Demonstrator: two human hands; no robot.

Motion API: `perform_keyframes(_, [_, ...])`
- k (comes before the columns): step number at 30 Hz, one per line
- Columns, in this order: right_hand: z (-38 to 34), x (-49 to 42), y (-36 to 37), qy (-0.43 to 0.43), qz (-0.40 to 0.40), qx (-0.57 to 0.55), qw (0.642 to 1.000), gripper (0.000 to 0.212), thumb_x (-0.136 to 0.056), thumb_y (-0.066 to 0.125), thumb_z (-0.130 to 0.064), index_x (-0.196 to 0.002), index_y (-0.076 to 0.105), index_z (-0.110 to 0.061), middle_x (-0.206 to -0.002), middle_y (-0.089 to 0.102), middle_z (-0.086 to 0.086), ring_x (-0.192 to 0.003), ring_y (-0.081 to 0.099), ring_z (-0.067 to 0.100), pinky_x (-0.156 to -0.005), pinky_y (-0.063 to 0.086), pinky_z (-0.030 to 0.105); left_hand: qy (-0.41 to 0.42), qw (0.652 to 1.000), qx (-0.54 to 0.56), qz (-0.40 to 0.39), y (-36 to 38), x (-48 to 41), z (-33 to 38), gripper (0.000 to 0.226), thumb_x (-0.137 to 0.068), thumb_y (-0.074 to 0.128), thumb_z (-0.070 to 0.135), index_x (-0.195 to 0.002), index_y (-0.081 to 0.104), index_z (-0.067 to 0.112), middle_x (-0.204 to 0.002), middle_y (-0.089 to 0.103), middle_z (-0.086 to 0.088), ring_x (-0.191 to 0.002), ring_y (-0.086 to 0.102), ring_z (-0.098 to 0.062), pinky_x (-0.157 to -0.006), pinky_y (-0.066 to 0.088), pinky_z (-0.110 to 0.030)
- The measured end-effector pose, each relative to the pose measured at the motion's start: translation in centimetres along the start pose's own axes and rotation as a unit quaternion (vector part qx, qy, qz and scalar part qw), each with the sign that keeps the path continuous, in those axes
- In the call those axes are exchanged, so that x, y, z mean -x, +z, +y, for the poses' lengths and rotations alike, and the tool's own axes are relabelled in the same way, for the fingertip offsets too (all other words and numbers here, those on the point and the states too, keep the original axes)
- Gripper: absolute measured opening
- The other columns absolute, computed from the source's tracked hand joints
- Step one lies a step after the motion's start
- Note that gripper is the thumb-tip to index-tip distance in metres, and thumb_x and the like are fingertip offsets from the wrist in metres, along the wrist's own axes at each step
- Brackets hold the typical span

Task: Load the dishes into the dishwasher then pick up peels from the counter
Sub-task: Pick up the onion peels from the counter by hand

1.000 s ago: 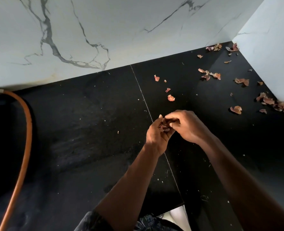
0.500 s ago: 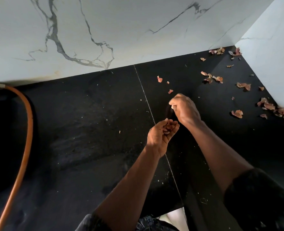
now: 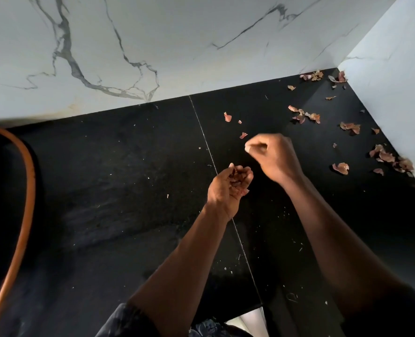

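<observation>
Dry reddish onion peels lie scattered on the black counter (image 3: 119,190). My left hand (image 3: 226,190) is cupped palm-up over the counter seam, its fingers curled round a small heap of gathered peels (image 3: 237,179). My right hand (image 3: 274,158) hovers just right of and beyond it. Its fingers are curled and its fingertips pinch together at the left; a peel that lay under it is no longer on the counter. Three small peels (image 3: 227,117) lie just beyond the right hand. More peels (image 3: 303,116) lie farther right, and a larger one (image 3: 340,168) lies near the right wall.
A marbled white wall (image 3: 153,45) backs the counter and a second white wall (image 3: 401,98) closes its right side, with peels (image 3: 394,160) piled along it and in the corner (image 3: 313,76). An orange hose (image 3: 24,215) curves down the left. Crumbs dot the counter.
My right hand left the left palm, reached forward to a peel on the counter, and has drawn back slightly with fingers pinched. That peel is gone from the counter. The left hand stayed cupped.
</observation>
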State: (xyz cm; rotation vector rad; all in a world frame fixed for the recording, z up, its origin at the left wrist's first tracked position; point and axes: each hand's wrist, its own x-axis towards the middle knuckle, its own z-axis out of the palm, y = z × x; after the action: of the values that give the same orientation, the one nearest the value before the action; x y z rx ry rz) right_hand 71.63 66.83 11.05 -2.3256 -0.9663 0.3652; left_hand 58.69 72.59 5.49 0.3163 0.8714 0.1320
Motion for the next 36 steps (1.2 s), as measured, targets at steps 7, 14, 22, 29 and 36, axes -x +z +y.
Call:
perform_keyframes(7, [2.4,-6.6,4.2,-0.055,-0.034,0.196,0.978,0.033,-0.093,0.066,-0.002,-0.125,0.068,-0.008,-0.124,0.064,0.010,-0.110,0.064,0.026,-0.092,0.050,0.032,-0.004,0.999,0.044,0.003,-0.8,0.5,0.0,0.029,-0.105,0.045,0.022,-0.092,0.069,0.011,-0.098,0.075,-0.010,-0.084,0.073,-0.018,-0.083,0.046,-0.030])
perform_keyframes(14, [2.9,-4.5,3.9,-0.019,-0.015,0.170,0.985,0.015,-0.091,0.068,-0.004,-0.097,0.076,-0.015,-0.102,0.071,0.004,-0.091,0.070,0.018,-0.077,0.053,0.026,0.046,0.989,0.139,0.001,-0.8,-0.1,1.7,0.031,-0.105,0.043,0.017,-0.098,0.069,0.001,-0.102,0.072,-0.020,-0.096,0.072,-0.028,-0.093,0.055,-0.035])
perform_keyframes(22, [-2.4,3.1,0.0,-0.067,0.000,-0.026,0.997,0.017,-0.086,0.074,-0.004,-0.100,0.078,-0.014,-0.097,0.074,-0.005,-0.088,0.068,0.002,-0.082,0.054,0.015,0.059,0.981,0.184,-0.009,0.7,-1.0,1.9,0.032,-0.106,0.038,0.015,-0.111,0.066,0.000,-0.114,0.068,-0.022,-0.096,0.069,-0.029,-0.088,0.058,-0.034])
perform_keyframes(29, [-3.2,4.9,1.6,-0.072,-0.074,0.021,0.994,0.033,-0.085,0.075,-0.002,-0.116,0.073,-0.014,-0.114,0.068,-0.002,-0.099,0.066,0.007,-0.092,0.055,0.024,0.029,0.977,0.206,-0.036,0.8,-0.5,1.5,0.034,-0.106,0.039,0.021,-0.102,0.069,0.005,-0.100,0.072,-0.016,-0.093,0.070,-0.027,-0.094,0.054,-0.037])
perform_keyframes(36, [-2.8,-1.0,1.6,-0.090,0.011,-0.021,0.996,0.018,-0.088,0.069,-0.001,-0.099,0.078,-0.011,-0.097,0.075,0.001,-0.084,0.070,0.008,-0.081,0.054,0.016,0.031,0.981,0.188,-0.018,0.2,0.1,1.9,0.034,-0.107,0.038,0.018,-0.095,0.064,0.000,-0.095,0.071,-0.019,-0.090,0.070,-0.027,-0.079,0.062,-0.035])
